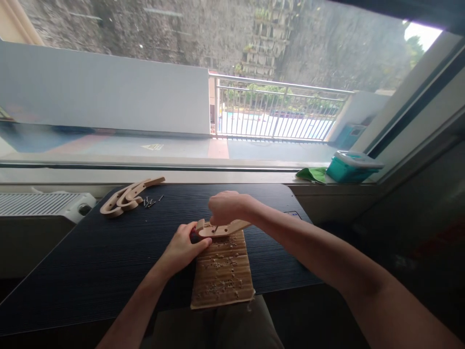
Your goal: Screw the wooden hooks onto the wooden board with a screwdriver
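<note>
A pale curved wooden hook (221,230) with dark screw holes lies across a piece of corrugated cardboard (222,271). My left hand (183,245) is closed round the hook's left, curled end, thumb on the near side. Something red shows partly by its fingers. Above the hook, my right hand (228,206) is a closed fist. A thin shaft (217,229) points down from it to one of the holes; whether it is a screw or a tool I cannot make out. The cardboard's surface is pitted with many small holes and torn bits.
More wooden hooks (125,196) lie at the dark table's (119,261) far left, beside several loose screws (148,202). A teal lidded box (352,167) and a green cloth (311,174) sit on the windowsill. A white radiator (39,203) stands at left. A flat dark object shows partly behind my right forearm.
</note>
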{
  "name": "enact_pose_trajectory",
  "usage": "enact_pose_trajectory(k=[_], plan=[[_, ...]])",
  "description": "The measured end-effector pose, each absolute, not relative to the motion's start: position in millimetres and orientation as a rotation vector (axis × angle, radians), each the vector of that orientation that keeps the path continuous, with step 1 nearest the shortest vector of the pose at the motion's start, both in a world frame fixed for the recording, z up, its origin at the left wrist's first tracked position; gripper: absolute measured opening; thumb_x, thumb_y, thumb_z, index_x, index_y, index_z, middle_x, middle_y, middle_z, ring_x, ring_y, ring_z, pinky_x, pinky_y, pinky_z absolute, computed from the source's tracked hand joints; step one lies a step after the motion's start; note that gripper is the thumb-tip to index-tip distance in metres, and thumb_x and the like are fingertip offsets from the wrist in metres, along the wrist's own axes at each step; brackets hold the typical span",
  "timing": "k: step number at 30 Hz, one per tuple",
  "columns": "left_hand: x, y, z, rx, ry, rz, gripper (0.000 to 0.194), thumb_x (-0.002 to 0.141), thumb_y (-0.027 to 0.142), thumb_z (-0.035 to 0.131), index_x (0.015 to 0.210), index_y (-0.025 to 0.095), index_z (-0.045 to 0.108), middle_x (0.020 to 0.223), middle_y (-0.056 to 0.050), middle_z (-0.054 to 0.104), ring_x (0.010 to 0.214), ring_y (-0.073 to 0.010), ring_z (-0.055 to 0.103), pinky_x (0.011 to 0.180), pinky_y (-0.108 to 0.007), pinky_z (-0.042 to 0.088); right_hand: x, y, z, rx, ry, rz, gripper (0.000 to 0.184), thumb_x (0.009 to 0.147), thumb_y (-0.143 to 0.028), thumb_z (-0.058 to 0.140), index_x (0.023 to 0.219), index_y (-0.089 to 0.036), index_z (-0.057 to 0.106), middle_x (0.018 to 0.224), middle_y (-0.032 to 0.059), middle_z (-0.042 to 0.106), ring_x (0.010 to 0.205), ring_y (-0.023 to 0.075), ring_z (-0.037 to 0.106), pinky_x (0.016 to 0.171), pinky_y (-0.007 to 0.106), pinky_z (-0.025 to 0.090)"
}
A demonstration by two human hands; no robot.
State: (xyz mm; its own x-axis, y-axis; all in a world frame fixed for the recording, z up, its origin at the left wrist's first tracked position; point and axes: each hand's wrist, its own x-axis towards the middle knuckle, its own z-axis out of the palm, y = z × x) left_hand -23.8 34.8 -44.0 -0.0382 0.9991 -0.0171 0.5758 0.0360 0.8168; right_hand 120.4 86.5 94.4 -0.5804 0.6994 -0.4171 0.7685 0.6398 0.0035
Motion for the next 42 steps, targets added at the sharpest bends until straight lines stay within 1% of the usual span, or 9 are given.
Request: enact_pose_trajectory(k=[2,4,7,9,12,17,28,33,42], plan=[[-31.7,39.9,-41.5,1.71,1.599,0.851,0.063,0.059,0.039,0.071,0.116,0.014,0.059,0.117,-0.011,0.061,0.111,-0.0303,0.055,0.097,-0.042,0.042,115.6,89.6,91.2,1.151,2.479,-0.242,0.032,0.075,-0.033,0.057,0.095,-0.013,0.072,0.096,0.0145,0.071,0.083,0.0232,0.065,0.06,0.029,0.046],[-32.9,43.9,-40.6,1.739,1.424,0.839,0.059,0.064,0.036,0.068,0.119,0.018,0.056,0.116,-0.008,0.062,0.109,-0.0264,0.056,0.095,-0.038,0.043,112.5,89.6,92.2,1.111,2.489,-0.223,0.036,0.076,-0.035,0.056,0.098,-0.013,0.072,0.094,0.0146,0.071,0.084,0.0243,0.065,0.06,0.03,0.046],[-27.7,48.1,-47.8,1.731,1.297,0.874,0.039,0.069,0.033,0.065,0.104,0.018,0.059,0.101,-0.004,0.064,0.095,-0.0213,0.06,0.087,-0.033,0.047,110.8,87.8,99.3,1.004,2.472,-0.202,0.035,0.074,-0.031,0.058,0.099,-0.011,0.072,0.09,0.0142,0.071,0.083,0.0244,0.065,0.059,0.029,0.045],[-24.7,49.2,-56.7,1.752,1.279,0.945,0.028,0.07,0.032,0.064,0.094,0.018,0.059,0.099,-0.004,0.062,0.093,-0.0196,0.058,0.086,-0.032,0.046,111.3,87.3,104.1,0.939,2.454,-0.207,0.032,0.071,-0.024,0.059,0.098,-0.011,0.072,0.089,0.013,0.071,0.081,0.023,0.064,0.057,0.028,0.043],[-24.0,48.1,-68.1,1.792,1.262,1.046,0.022,0.071,0.03,0.064,0.089,0.018,0.058,0.101,-0.005,0.059,0.094,-0.019,0.055,0.087,-0.031,0.044,113.3,87.6,106.6,0.898,2.481,-0.214,0.028,0.07,-0.017,0.058,0.094,-0.012,0.072,0.088,0.0112,0.071,0.079,0.0205,0.064,0.055,0.026,0.039],[-25.2,43.6,-73.3,1.892,1.231,1.093,0.016,0.072,0.026,0.063,0.085,0.019,0.058,0.097,-0.005,0.056,0.093,-0.0183,0.053,0.085,-0.031,0.044,114.7,88.9,101.5,0.904,2.532,-0.226,0.026,0.072,-0.019,0.055,0.09,-0.014,0.072,0.087,0.0107,0.072,0.076,0.0181,0.063,0.054,0.024,0.037],[-23.4,40.7,-76.9,1.852,1.222,1.115,0.017,0.073,0.025,0.064,0.089,0.02,0.06,0.098,-0.004,0.052,0.092,-0.0162,0.054,0.085,-0.028,0.046,117.2,87.3,98.9,0.869,2.542,-0.232,0.025,0.075,-0.021,0.054,0.093,-0.016,0.071,0.087,0.0101,0.071,0.076,0.0183,0.063,0.052,0.025,0.035],[-24.7,40.2,-75.4,1.823,1.232,1.085,0.02,0.073,0.028,0.064,0.091,0.021,0.062,0.101,-0.004,0.055,0.095,-0.0177,0.055,0.083,-0.028,0.048,111.9,87.9,95.3,0.791,2.555,-0.202,0.026,0.076,-0.017,0.055,0.097,-0.015,0.069,0.083,0.01,0.071,0.077,0.0193,0.064,0.056,0.025,0.039],[-21.7,39.9,-69.5,1.771,1.343,1.01,0.019,0.07,0.038,0.064,0.07,0.02,0.06,0.082,-0.003,0.057,0.084,-0.02,0.056,0.076,-0.03,0.051,96.7,88.5,98.5,0.619,2.513,-0.241,0.024,0.077,-0.017,0.057,0.095,-0.012,0.071,0.085,0.01,0.07,0.081,0.0211,0.064,0.059,0.026,0.043]])
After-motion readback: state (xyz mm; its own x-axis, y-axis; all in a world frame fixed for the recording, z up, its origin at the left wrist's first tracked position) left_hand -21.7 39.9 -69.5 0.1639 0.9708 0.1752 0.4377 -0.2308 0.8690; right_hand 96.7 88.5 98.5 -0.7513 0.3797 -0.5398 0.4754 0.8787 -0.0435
